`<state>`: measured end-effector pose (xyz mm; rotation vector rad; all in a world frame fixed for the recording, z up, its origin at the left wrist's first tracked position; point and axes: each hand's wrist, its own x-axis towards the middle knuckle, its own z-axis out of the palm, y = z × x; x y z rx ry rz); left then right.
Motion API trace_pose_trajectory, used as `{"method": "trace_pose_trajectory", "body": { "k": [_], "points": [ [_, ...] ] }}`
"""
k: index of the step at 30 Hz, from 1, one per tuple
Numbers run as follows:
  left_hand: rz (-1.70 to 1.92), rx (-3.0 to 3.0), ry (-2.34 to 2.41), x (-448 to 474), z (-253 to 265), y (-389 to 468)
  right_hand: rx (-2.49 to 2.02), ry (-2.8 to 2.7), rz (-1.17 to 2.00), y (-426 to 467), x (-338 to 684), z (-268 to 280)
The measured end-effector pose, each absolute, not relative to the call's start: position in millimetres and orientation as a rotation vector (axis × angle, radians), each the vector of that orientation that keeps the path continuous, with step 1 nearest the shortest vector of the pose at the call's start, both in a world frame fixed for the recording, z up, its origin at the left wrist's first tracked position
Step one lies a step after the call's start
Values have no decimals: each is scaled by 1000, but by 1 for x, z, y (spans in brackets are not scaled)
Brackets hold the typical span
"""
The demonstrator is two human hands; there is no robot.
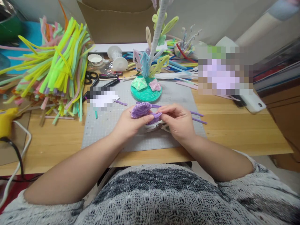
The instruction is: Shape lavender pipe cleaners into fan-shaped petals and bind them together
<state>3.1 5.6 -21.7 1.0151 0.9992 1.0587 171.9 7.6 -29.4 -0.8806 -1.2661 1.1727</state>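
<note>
My left hand [131,123] grips a purple shell-like piece [141,110] made of coiled pipe cleaner, thumb across its front. The fingertips of my right hand [177,120] pinch the purple pipe cleaner [157,115] at the right side of that piece. Beneath my hands lies a pair of scissors [166,127], partly hidden. Loose purple pipe cleaners [199,121] stick out to the right behind my right hand. Just beyond stands a green round base [146,95] carrying a green star, a pink star and a white-wrapped stem [157,32] with pastel loops.
A grey cutting mat [107,131] lies under the work. At left sits a big heap of coloured pipe cleaners [58,65], with a yellow-handled corded tool [8,122] nearer me. Spools [119,64], black pens [107,84] and a white device [252,101] are also on the table.
</note>
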Motion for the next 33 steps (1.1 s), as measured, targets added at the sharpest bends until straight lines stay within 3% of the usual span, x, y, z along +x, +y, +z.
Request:
{"method": "trace_pose_trajectory", "body": {
  "k": [8,17,28,33],
  "points": [
    [1048,1008,991,4,-20,6,-965,-1224,1074,9,170,-32],
    [1050,1028,1011,2,-23,5,-910,-1067,1372,7,169,-34],
    [1058,1050,1052,3,-22,5,-866,-1110,1297,6,167,-36],
    [1044,1084,1058,2,-22,5,-833,-1023,1500,7,167,-33]
  ]
}}
